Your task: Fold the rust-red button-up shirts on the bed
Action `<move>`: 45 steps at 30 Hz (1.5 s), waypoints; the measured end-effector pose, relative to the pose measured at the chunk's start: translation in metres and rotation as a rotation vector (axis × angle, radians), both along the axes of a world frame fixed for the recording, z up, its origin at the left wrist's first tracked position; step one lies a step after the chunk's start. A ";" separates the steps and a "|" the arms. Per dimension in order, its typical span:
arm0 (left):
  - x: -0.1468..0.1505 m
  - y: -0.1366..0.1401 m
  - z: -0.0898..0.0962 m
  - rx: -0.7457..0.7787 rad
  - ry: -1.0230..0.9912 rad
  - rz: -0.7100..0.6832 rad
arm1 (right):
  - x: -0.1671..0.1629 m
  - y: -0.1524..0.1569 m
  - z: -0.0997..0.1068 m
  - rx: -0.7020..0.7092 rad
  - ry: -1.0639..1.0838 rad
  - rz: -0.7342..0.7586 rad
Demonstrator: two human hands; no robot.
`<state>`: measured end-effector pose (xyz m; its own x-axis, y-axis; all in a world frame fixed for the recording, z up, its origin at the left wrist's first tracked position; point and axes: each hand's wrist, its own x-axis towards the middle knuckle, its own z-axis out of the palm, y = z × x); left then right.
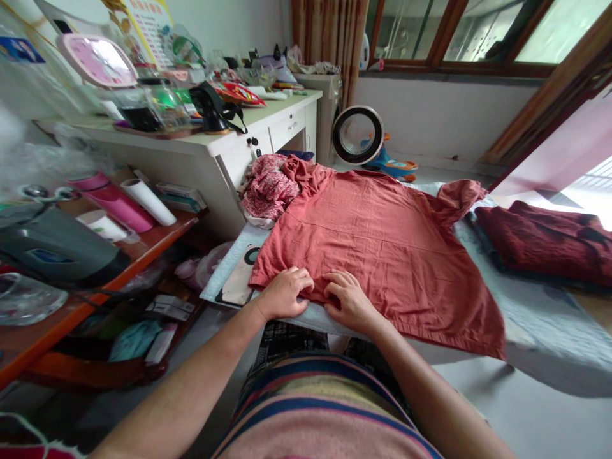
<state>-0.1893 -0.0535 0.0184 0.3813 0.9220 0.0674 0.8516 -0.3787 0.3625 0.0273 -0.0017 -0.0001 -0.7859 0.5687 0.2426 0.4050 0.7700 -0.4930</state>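
Observation:
A rust-red shirt [363,236] lies spread over a light blue cloth-covered surface [545,331], its hem toward me and its short sleeves at the far side. Along the near hem, my left hand [287,293] has its fingers bent over the fabric, with the thumb low at the edge. Close by on the right, my right hand [351,299] grips the same hem between curled fingers and thumb. Creases run across the cloth around both hands. A crumpled red-and-white patterned garment [270,188] is bunched by the shirt's far left sleeve.
Folded dark red clothes [549,239] are stacked on the right. A white desk [287,118] crowded with jars and a pink mirror [98,60] stands at back left. Nearer left, a wooden shelf [179,233] holds a pink bottle [115,204]. A round fan-like ring [357,135] stands behind.

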 end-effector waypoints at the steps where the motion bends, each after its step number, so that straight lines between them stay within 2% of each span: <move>1: 0.001 -0.001 0.001 -0.002 0.021 0.004 | 0.000 -0.001 0.000 -0.004 -0.003 0.006; 12: 0.009 -0.001 0.009 -0.017 0.129 0.037 | -0.001 -0.005 -0.006 0.010 0.021 -0.014; 24: 0.017 0.002 0.010 0.118 0.236 0.001 | -0.003 -0.005 -0.003 -0.012 -0.005 -0.016; 28: 0.019 0.000 0.007 0.161 0.260 -0.018 | -0.003 -0.004 -0.009 -0.026 0.069 -0.049; 32: 0.019 -0.008 0.004 0.196 0.272 -0.024 | 0.002 0.000 -0.014 -0.140 0.208 -0.070; 36: 0.010 -0.019 -0.001 0.269 0.282 -0.006 | 0.008 0.000 -0.004 -0.209 0.195 0.003; 40: -0.007 -0.028 -0.013 0.382 0.323 0.096 | 0.009 0.003 0.009 -0.250 0.083 0.108; 42: -0.014 -0.032 -0.017 0.372 0.344 0.123 | 0.008 0.007 0.011 -0.239 0.068 0.076; 45: -0.021 -0.036 -0.018 0.272 0.357 0.118 | 0.008 0.013 0.005 -0.102 -0.009 -0.040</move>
<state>-0.2105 -0.0900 0.0007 0.3180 0.9276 0.1961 0.9481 -0.3123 -0.0601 0.0349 0.0115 0.0049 -0.7641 0.6208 0.1752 0.4389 0.6994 -0.5642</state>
